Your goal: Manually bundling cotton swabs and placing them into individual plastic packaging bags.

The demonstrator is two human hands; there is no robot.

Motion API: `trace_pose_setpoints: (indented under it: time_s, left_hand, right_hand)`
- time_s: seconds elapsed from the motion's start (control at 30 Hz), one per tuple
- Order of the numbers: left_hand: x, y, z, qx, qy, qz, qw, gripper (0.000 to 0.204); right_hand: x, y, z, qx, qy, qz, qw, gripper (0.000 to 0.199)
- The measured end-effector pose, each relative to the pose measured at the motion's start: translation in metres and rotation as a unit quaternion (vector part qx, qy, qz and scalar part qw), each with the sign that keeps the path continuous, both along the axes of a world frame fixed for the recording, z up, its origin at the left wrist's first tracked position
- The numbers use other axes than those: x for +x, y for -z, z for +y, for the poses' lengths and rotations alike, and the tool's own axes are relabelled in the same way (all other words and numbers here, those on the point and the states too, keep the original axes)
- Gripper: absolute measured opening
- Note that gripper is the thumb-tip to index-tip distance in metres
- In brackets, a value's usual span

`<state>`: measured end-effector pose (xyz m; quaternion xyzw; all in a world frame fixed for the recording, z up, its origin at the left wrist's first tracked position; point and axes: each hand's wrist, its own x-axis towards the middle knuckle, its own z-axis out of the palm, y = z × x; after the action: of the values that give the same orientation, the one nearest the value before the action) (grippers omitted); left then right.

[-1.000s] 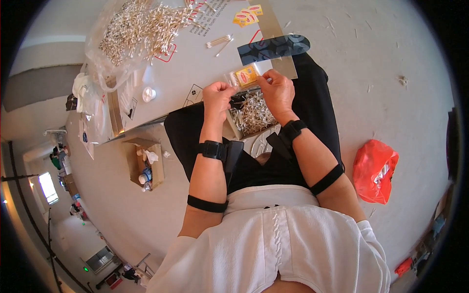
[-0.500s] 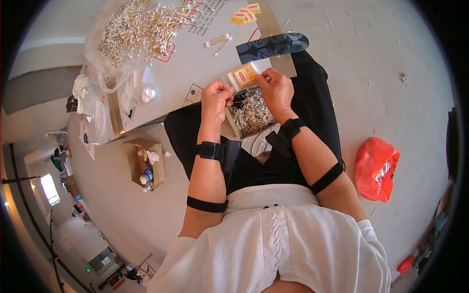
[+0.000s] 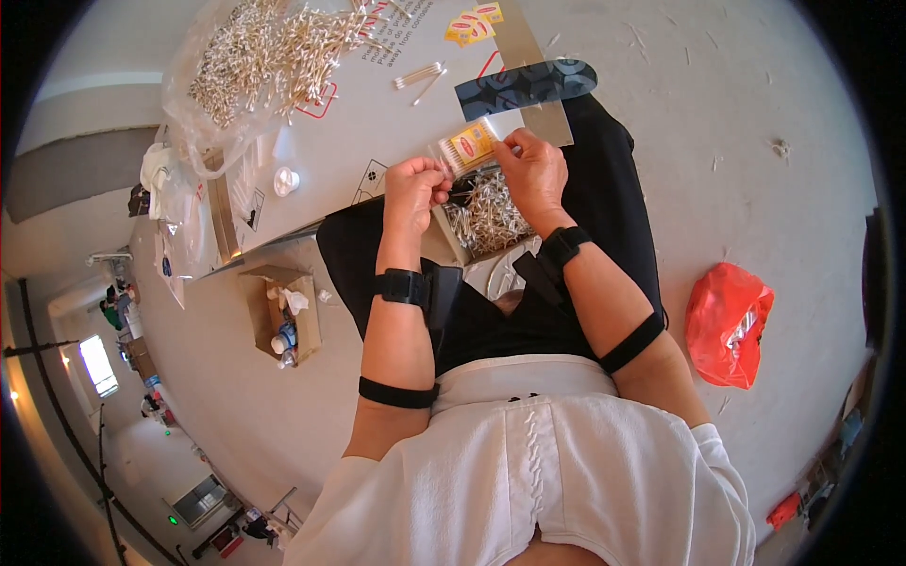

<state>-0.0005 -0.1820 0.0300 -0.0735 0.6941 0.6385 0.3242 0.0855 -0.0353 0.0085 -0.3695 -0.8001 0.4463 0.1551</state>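
Observation:
A clear plastic bag of cotton swabs (image 3: 469, 147) with a yellow label card is held above my lap between both hands. My left hand (image 3: 415, 192) pinches its left end, fingers closed. At its right edge, my right hand (image 3: 533, 172) grips with thumb and fingertips. Right beneath them, an open box (image 3: 460, 247) full of loose cotton swabs (image 3: 495, 209) rests on my lap. Farther off on the table, a few loose cotton swabs (image 3: 421, 77) lie together near several yellow label cards (image 3: 475, 24).
A big clear bag spills a heap of cotton swabs (image 3: 255, 66) over the table (image 3: 349, 132). A small white round container (image 3: 286, 181) stands nearby. A dark patterned strip (image 3: 527, 90) overhangs the table edge. On the floor sit a cardboard box (image 3: 307, 325) and a red plastic bag (image 3: 729, 325).
Almost nothing differs. My left hand has shifted slightly left, and the swab bag is still held between both hands.

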Motion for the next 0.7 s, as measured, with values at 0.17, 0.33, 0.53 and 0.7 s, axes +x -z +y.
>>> trace_pose_setpoints:
  time_s: [0.17, 0.33, 0.53, 0.7]
  left_hand:
    - [-0.006, -0.002, -0.004, -0.026, 0.029, -0.008, 0.999, 0.004]
    - [-0.005, -0.008, 0.002, -0.124, 0.078, -0.004, 0.989, 0.003]
    - [0.0, -0.006, -0.002, -0.087, 0.055, -0.044, 0.994, 0.003]
    - [-0.001, -0.002, -0.007, 0.032, 0.006, -0.127, 0.991, 0.008]
  right_hand:
    - [-0.001, 0.001, -0.002, 0.003, -0.002, 0.0, 1.0, 0.02]
    - [0.0, 0.002, -0.001, 0.007, -0.001, 0.002, 1.0, 0.02]
    - [0.0, 0.004, -0.001, 0.017, -0.001, 0.007, 1.0, 0.019]
    - [-0.001, 0.005, -0.002, 0.031, 0.001, 0.012, 0.999, 0.018]
